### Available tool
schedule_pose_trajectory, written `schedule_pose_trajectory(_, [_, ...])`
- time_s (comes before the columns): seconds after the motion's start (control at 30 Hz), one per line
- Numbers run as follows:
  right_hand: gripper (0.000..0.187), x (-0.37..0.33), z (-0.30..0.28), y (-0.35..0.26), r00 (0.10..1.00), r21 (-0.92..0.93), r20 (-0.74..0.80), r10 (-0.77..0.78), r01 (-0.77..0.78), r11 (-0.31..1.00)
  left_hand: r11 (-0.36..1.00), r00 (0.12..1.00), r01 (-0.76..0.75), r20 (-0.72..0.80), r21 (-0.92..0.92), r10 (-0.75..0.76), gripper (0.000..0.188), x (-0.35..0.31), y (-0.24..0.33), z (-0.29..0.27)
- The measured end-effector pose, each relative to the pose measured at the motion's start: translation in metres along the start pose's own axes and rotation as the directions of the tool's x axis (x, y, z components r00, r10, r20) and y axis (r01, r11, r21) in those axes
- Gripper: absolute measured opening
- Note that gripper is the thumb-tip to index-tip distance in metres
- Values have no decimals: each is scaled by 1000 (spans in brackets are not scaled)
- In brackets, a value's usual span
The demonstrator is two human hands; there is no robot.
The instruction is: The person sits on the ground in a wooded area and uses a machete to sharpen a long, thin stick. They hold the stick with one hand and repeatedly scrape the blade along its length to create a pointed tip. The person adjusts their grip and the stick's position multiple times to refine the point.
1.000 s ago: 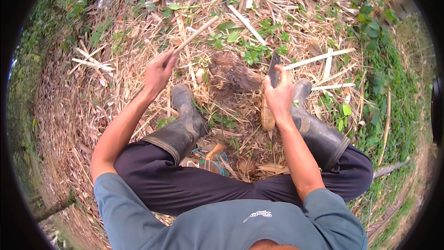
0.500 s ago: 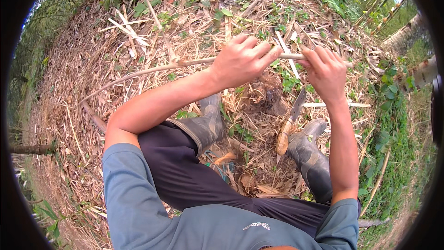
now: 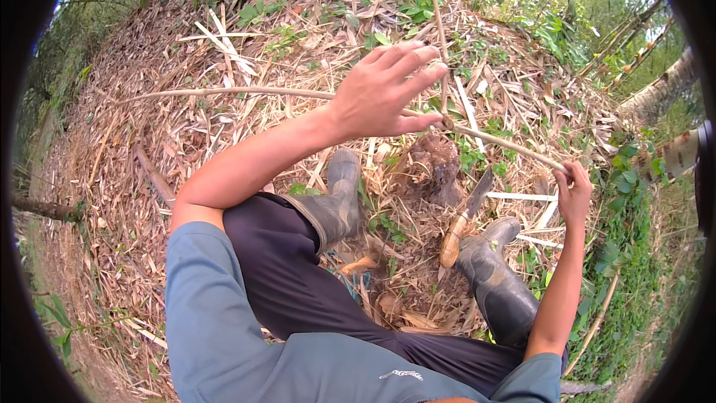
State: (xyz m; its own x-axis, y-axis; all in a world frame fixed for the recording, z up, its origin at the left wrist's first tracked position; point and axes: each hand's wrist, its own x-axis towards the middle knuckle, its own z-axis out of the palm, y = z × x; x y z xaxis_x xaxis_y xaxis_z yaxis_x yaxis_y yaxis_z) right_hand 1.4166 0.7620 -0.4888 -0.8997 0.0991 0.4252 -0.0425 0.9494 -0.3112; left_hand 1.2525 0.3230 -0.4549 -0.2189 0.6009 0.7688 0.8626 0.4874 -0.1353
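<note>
A long, thin forked branch stretches across in front of me. My right hand pinches its right end. My left hand is open over the branch, fingers stretched out and thumb by the fork; the palm side is hidden, so light contact cannot be ruled out. One arm of the branch runs left behind this hand, and another rises away from the fork. Below, a knife with a wooden handle and a dark blade leans beside my right boot.
Dry leaves and split strips litter the ground. A dark stump-like lump sits between my left boot and the knife. A thicker stick lies at left. Green plants and a pale trunk stand at right.
The branch has shifted right, bringing its fork up to my left hand. My left hand has loosened from its grip and spread its fingers. My right hand has moved right and lower with the end.
</note>
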Motion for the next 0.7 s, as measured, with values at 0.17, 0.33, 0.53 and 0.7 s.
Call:
schedule_pose_trajectory(0.17, [19,-51,-6,48,984,65,-39,175,-172,983,971,924,200,356,-132,-142,47,-11,-13,12])
schedule_pose_trajectory(0.33, [24,-68,-6,70,981,86,-55,184,-179,980,847,612,507,758,-158,-225,42,-26,-42,20])
schedule_pose_trajectory(0.53, [27,-71,-2,80,974,89,-89,207,-199,976,847,538,527,801,-78,-261,49,-37,-59,12])
schedule_pose_trajectory(0.7, [30,-76,3,72,976,-134,-179,123,-148,980,926,812,362,525,-108,-256,35,-41,-49,17])
